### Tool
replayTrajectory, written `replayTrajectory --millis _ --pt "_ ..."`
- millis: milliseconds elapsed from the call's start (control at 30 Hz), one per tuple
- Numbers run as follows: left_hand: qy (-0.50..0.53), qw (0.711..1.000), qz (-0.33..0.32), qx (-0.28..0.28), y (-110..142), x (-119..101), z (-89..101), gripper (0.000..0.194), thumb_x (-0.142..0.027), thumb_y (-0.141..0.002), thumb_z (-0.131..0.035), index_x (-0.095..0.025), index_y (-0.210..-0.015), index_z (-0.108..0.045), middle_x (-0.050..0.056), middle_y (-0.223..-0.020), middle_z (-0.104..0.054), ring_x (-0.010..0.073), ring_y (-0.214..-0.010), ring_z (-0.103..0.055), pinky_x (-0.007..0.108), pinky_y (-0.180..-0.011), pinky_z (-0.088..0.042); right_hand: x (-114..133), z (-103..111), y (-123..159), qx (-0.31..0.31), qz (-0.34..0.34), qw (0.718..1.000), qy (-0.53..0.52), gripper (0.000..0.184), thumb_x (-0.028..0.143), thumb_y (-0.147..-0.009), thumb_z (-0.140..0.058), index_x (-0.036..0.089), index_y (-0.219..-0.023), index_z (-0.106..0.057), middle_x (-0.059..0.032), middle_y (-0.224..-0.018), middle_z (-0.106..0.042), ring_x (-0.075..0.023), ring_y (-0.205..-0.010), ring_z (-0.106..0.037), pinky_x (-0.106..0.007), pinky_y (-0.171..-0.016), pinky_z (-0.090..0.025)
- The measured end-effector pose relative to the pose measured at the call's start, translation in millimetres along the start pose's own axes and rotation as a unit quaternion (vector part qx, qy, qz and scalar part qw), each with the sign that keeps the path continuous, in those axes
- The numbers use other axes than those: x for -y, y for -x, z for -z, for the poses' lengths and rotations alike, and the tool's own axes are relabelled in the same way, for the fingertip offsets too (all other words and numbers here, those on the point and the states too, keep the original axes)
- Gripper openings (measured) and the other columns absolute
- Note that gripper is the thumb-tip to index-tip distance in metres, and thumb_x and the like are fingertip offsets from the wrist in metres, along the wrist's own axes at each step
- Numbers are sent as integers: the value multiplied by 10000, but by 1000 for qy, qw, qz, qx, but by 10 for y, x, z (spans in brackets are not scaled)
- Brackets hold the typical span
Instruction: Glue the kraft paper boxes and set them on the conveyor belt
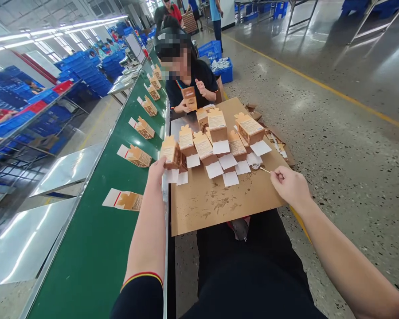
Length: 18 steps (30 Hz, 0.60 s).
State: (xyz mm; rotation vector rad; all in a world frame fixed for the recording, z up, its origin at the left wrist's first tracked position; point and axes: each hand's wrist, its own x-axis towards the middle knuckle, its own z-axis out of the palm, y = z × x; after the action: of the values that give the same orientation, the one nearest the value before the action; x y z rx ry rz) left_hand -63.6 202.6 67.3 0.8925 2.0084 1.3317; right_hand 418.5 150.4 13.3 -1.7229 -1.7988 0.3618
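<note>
My left hand (157, 170) is closed on the near edge of a small brown printed cardboard box (170, 149) at the left end of a cluster. Its top flaps stand up and a white flap hangs from its near end. Pinched in my right hand (291, 185) is a thin pale stick like a cotton swab (265, 169). The stick's far end points at a small white dish (255, 165), partly among the white flaps. Several similar boxes (204, 146) stand close together on a brown cardboard sheet (199, 217), which has dark smudges.
On the left runs a green conveyor belt (86, 266) carrying a row of similar boxes (138, 156). Across the sheet a co-worker (193, 73) holds a box (189, 98). Flattened cardboard (275, 144) lies beside the sheet's right edge. A blue crate (228, 73) stands on the floor behind.
</note>
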Motion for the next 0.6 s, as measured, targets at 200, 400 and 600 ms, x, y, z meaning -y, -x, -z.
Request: replayTrajectory --millis 200,400,600 --pt "179 983 42 14 954 554 580 634 -593 -663 -960 -171 -1100 -779 158 -1209 -828 350 -1164 -779 446 -966 -647 83 -173 -480 82 -4 990 111 262 285 -926 -598 265 -687 -493 -58 -650 -629 -221 -631 -560 -338 -600 -290" --pt "249 955 102 127 1923 910 322 783 -534 -650 -1042 -234 -1316 -763 179 -1476 -764 440 -1393 -717 570 -1122 -629 64 -197 -680 127 -7 977 174 229 256 -907 -633 253 -694 -548 -99 -714 -684 -249 -689 -607 -350 -609 -300" --pt "215 950 98 205 2137 890 -106 805 -450 -668 -1073 -232 -1356 -715 182 -1468 -765 390 -1405 -722 567 -1201 -585 -39 -22 -517 96 6 990 103 255 319 -940 -598 265 -702 -522 -58 -626 -617 -233 -624 -571 -343 -605 -331"
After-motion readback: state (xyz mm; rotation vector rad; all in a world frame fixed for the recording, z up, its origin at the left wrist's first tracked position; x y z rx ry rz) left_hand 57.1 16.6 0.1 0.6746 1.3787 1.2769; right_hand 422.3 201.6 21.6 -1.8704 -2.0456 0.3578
